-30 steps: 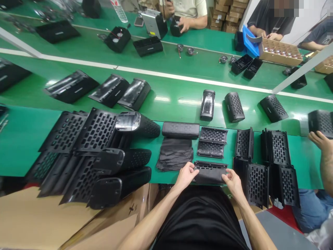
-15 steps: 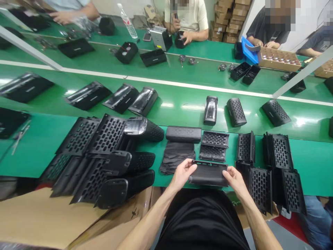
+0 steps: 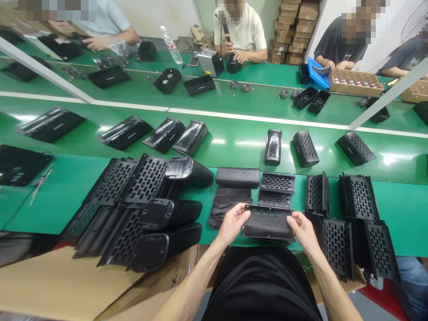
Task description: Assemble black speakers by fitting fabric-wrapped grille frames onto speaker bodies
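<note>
At the table's near edge, a black speaker grille (image 3: 267, 224) with dark cloth lying over its inside is held level between both hands. My left hand (image 3: 235, 222) pinches its left end, thumb on top. On the right end, my right hand (image 3: 302, 227) grips with thumb and fingers. Just beyond lie two slotted grilles (image 3: 277, 183). A stack of black cloth pieces (image 3: 227, 205) is beside my left hand, with a rounded black casing (image 3: 237, 177) behind it. The fingers under the grille are hidden.
Piled grilles (image 3: 110, 183) and closed speaker casings (image 3: 170, 211) crowd the left. More grilles (image 3: 337, 240) stand stacked at right. Behind runs a green conveyor (image 3: 234, 147) carrying several casings. An open cardboard box (image 3: 67, 281) sits below left. Co-workers sit across.
The grille has tilted in my hands, so its cloth-covered inside and near rim show more. Both hands keep their hold. The whole view has shifted slightly.
</note>
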Motion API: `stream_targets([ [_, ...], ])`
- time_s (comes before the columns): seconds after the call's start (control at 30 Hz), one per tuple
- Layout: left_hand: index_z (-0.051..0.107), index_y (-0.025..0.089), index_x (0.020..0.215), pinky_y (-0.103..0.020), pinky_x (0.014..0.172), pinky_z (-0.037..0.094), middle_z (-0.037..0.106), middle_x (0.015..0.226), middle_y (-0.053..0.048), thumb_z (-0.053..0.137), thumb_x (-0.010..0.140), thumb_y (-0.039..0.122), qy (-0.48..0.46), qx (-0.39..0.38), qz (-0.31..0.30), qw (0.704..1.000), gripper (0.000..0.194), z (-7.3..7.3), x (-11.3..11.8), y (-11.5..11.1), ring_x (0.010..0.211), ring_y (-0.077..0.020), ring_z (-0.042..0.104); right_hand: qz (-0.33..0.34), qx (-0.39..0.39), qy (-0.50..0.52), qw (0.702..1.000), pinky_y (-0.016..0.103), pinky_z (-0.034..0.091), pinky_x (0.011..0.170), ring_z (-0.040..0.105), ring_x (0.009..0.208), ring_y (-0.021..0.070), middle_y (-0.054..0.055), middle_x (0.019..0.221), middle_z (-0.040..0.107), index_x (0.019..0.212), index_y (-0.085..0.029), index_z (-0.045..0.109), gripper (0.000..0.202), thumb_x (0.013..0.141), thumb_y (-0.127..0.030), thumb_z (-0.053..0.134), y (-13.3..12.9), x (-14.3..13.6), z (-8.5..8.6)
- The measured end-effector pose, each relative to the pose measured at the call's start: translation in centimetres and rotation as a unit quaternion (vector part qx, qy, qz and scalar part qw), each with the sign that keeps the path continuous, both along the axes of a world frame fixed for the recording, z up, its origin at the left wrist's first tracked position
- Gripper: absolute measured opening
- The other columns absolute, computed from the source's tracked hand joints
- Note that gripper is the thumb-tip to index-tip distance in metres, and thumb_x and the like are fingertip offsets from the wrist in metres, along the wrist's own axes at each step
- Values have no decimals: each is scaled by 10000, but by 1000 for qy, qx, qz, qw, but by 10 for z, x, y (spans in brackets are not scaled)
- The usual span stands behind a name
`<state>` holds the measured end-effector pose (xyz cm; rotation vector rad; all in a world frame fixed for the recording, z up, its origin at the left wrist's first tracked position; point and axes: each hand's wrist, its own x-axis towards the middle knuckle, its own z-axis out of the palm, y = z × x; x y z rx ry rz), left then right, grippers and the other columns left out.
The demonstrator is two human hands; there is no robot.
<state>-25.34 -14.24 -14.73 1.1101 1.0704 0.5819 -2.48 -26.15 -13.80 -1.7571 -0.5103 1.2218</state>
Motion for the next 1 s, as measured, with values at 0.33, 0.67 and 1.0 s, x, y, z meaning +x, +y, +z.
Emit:
stream_targets([
  [0.33,692,175,1132,-320,900,516,737,1056,-76,799,803,474,-76,-21,0,997,458,-4,-4,3,975,-212,670,-16,28,-8,999,239,284,499,357,543,109,-64,621,441,793,-224,544,581,709,-744,791,0,0,3],
  [0.67,716,171,1159,-319,927,513,751,1100,-92,805,815,468,-87,-32,16,996,463,-11,-8,4,1025,-223,675,-5,29,-14,999,238,291,504,372,548,111,-48,645,484,810,-217,571,567,726,-737,781,2,1,7],
  [1.0,695,173,1272,-342,978,503,731,1205,-117,777,847,502,-101,-35,-13,994,544,-10,-11,5,1115,-254,659,-12,29,-14,999,246,321,517,400,574,120,-30,669,521,815,-206,599,572,725,-741,784,3,2,11],
])
